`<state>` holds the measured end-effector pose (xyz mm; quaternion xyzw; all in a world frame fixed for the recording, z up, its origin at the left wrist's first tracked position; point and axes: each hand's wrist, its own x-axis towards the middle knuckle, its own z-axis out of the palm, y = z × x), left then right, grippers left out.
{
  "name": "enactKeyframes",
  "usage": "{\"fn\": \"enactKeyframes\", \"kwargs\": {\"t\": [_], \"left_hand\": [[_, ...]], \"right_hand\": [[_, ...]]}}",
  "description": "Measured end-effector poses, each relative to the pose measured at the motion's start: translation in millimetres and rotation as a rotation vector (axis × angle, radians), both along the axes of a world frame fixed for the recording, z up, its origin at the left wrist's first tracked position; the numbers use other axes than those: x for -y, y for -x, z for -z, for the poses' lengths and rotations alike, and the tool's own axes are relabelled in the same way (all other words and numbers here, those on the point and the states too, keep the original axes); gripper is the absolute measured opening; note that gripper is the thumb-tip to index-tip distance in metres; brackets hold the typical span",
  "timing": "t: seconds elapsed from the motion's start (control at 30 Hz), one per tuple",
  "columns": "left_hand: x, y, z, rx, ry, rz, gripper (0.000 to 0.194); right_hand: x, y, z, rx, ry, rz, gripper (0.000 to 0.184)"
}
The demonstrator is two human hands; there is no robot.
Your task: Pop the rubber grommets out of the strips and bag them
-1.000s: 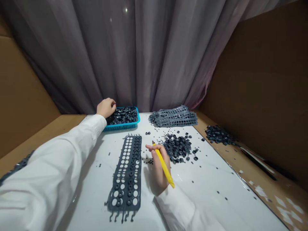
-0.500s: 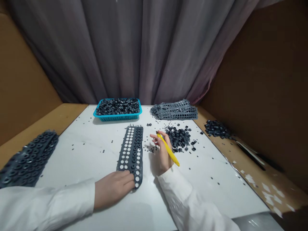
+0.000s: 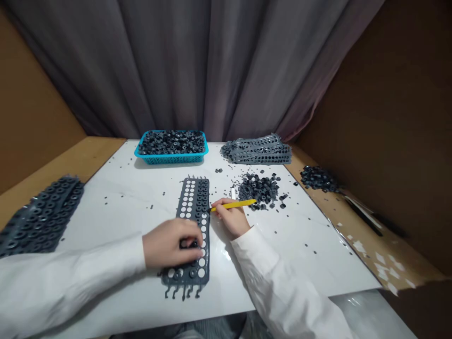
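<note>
Snugly, the right hand (image 3: pixel 230 216) grips a yellow pencil (image 3: pixel 235 205) at the edge of the perforated strip (image 3: pixel 193 202).

A white long-sleeved shirt (image 3: pixel 67 266) ends in plain cuffs above bare hands (image 3: pixel 171 245).

Yellow pencil (image 3: pixel 233 205) in right hand (image 3: pixel 231 217)

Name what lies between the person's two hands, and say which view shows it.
A dark perforated strip lies there, partly under the left hand; the yellow pencil in the right hand reaches its edge. The head view shows this.
</note>
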<state>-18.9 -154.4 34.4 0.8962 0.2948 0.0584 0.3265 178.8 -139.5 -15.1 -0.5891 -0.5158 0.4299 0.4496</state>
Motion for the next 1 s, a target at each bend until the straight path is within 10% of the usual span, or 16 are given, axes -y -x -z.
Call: {"fn": "enactKeyframes", "kwargs": {"t": [0.27,1.0], "left_hand": [[-67.3,-24.3,16.3,-0.076,-0.249,-0.147,0.020],[-66.6,-34.6,34.1,-0.274,-0.715,0.219,0.019]], "right_hand": [[-0.2,1.4,2.0,0.045,-0.014,-0.009,0.016],[-4.4,9.1,-5.7,0.167,-0.061,-0.023,0.022]]}}
